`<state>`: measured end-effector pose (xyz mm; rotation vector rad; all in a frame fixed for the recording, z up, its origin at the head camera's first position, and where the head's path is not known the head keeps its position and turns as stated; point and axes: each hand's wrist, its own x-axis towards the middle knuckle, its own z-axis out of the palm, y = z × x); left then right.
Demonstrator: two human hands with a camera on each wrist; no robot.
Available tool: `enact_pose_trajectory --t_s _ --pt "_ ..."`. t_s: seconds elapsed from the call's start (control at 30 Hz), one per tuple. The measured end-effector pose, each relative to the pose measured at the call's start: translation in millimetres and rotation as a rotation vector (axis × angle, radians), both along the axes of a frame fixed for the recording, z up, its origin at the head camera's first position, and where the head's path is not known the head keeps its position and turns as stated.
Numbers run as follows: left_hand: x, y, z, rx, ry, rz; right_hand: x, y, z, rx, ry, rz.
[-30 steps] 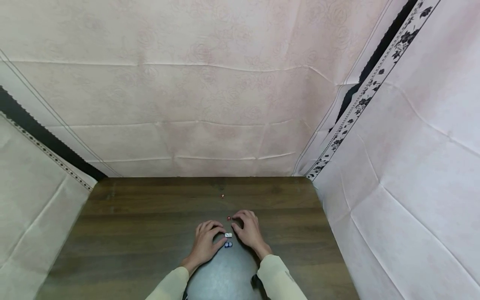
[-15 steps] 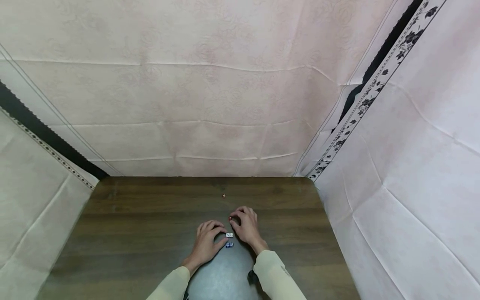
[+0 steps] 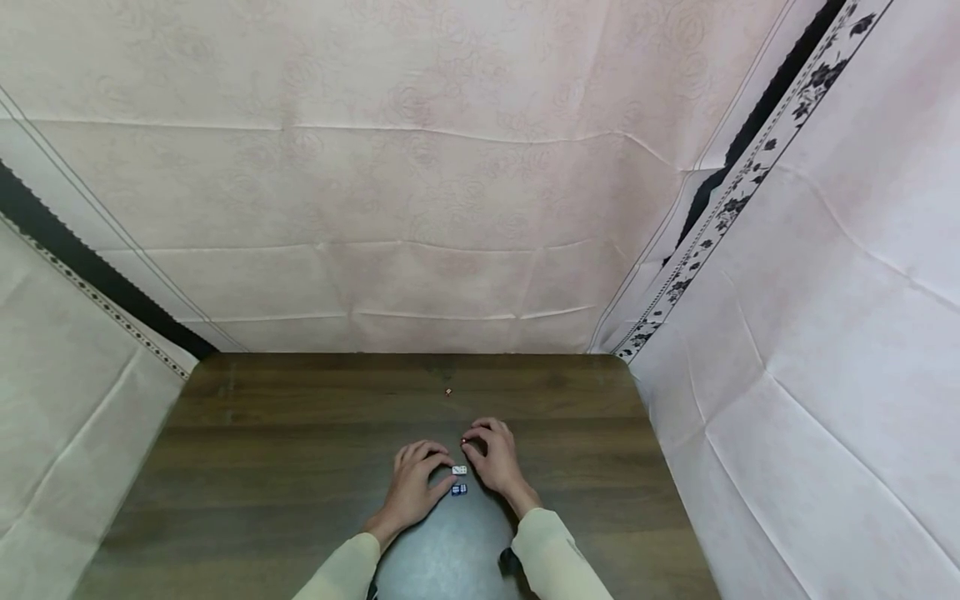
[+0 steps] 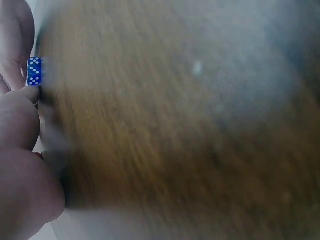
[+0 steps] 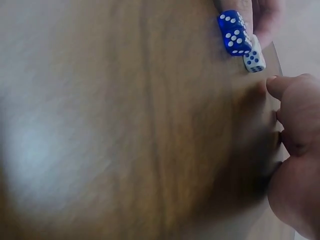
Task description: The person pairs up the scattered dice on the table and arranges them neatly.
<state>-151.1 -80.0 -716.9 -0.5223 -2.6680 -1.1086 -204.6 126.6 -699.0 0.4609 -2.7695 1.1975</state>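
Observation:
Two white dice [image 3: 459, 470] sit side by side on the wooden table, with two blue dice [image 3: 459, 490] just on the near side of them. My left hand [image 3: 411, 482] rests along their left side, index fingertip by the white pair and thumb by the blue pair. In the right wrist view, a left-hand digit meets the blue dice [image 5: 234, 34], and a white die [image 5: 254, 59] shows behind. Beyond the white dice, my right hand [image 3: 497, 460] pinches a small red die [image 3: 463, 442], mostly covered by fingertips. Farther back lies another small reddish die [image 3: 448, 391].
The brown wooden table [image 3: 285, 467] ends at a pale patterned cloth [image 3: 420, 208] hanging behind it. More white cloth [image 3: 810, 350] hangs along the right side. A grey rounded shape [image 3: 450, 554] lies between my forearms at the near side.
My right hand's fingers have come together on the red die and moved it slightly toward me and to the right. The left hand, the white dice and the blue dice look unmoved.

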Motion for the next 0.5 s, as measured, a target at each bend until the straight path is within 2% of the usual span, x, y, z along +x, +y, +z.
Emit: enact_pose_trajectory --t_s 0.23,0.5 --pt "-0.6 0.2 -4.2 -0.023 0.053 0.022 8.1 8 -2.3 -0.023 0.009 0.065" --pt "0.1 0.3 -1.1 -0.014 -0.010 0.005 12.2 11 -0.1 -0.016 -0.009 0.094"
